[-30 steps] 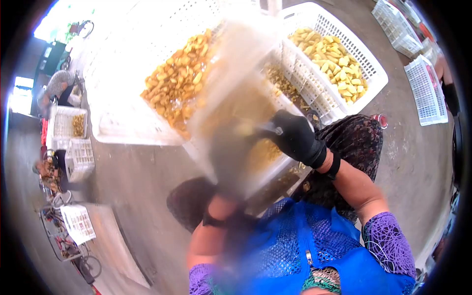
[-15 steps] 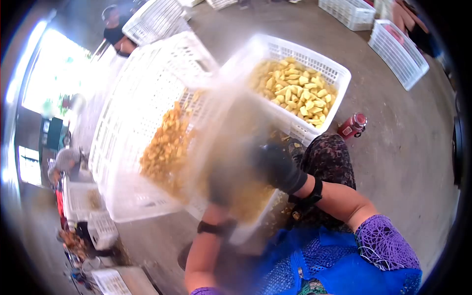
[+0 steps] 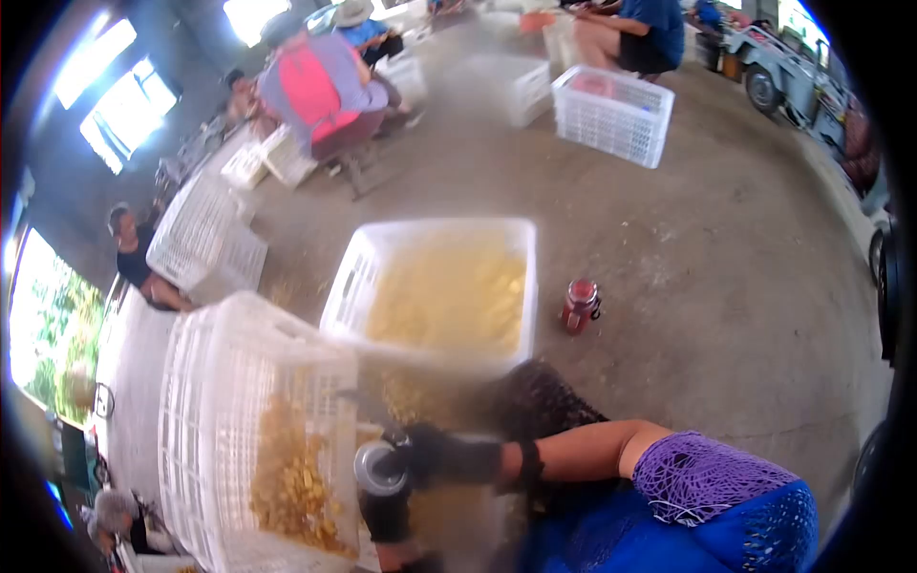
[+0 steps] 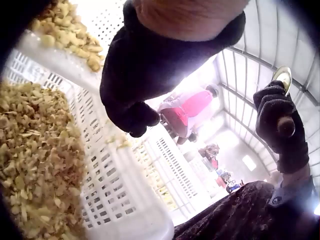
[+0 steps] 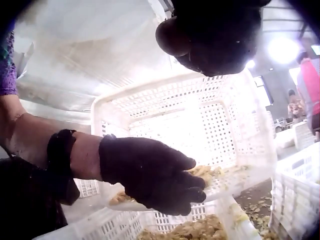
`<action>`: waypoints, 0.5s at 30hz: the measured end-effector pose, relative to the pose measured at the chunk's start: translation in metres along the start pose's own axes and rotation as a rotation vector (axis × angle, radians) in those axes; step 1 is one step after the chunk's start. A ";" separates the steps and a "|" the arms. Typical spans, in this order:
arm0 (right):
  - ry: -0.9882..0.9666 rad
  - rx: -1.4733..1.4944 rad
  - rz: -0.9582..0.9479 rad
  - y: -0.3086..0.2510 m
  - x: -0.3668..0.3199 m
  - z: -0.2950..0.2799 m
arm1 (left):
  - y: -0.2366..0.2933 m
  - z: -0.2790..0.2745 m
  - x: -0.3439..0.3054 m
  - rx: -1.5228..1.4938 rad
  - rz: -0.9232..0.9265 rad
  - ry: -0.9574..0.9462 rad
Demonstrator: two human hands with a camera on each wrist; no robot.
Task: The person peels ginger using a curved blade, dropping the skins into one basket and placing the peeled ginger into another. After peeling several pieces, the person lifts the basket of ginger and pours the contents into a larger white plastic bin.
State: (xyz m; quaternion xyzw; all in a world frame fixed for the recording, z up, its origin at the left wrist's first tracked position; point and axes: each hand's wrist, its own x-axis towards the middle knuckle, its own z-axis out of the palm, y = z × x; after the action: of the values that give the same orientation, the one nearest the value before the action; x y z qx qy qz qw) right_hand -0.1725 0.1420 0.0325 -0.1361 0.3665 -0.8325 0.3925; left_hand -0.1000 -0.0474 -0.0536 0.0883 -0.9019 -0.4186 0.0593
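Note:
My right hand [image 3: 444,460], in a black glove, grips a round metallic object [image 3: 380,468]; the left wrist view shows the same hand [image 4: 281,122] curled round this object [image 4: 283,77]. Just below it in the head view is my gloved left hand [image 3: 387,520]. In the right wrist view the left hand [image 5: 150,172] holds nothing visible, its fingers loosely extended before a tilted white crate [image 5: 255,150] with yellowish pieces [image 5: 207,175]. A crate [image 4: 120,200] of pale shavings [image 4: 40,160] stands beneath the left hand.
A white crate [image 3: 351,296] of yellow pieces [image 3: 449,301] stands ahead. At left is a large crate [image 3: 205,411] with orange-brown pieces [image 3: 296,487]. A red-lidded jar [image 3: 580,306] stands on the floor. Seated people and more crates [image 3: 611,115] are farther off.
The head view has swung up and right, showing more floor and people. My hands now appear lower and farther left in it, beside the large crate, and the round metallic object has come into sight.

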 end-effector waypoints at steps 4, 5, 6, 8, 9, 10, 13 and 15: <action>0.117 -0.144 -0.049 -0.001 0.009 0.002 | 0.004 -0.002 -0.003 0.613 0.410 -0.006; 0.123 -0.158 -0.055 -0.004 0.008 0.000 | 0.001 0.000 0.000 0.601 0.421 0.000; 0.102 -0.145 -0.051 -0.008 0.006 0.002 | 0.001 -0.003 0.003 0.617 0.496 0.012; 0.085 -0.132 -0.044 -0.015 0.008 0.012 | 0.004 -0.014 0.002 0.628 0.570 0.022; 0.083 -0.152 -0.070 -0.016 0.013 0.015 | 0.005 -0.019 -0.002 0.570 0.551 0.024; 0.083 -0.173 -0.100 -0.018 0.019 0.017 | 0.004 -0.020 -0.002 0.511 0.535 0.025; 0.014 -0.169 -0.142 -0.008 0.042 0.016 | -0.017 -0.025 0.003 0.666 0.474 -0.016; 0.009 -0.203 -0.137 -0.023 0.042 0.027 | -0.045 -0.025 0.007 0.657 0.506 0.026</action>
State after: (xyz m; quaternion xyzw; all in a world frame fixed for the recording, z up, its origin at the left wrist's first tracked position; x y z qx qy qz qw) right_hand -0.1985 0.1064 0.0653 -0.1964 0.4405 -0.8165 0.3174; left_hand -0.0977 -0.0958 -0.0722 -0.1166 -0.9800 -0.0796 0.1401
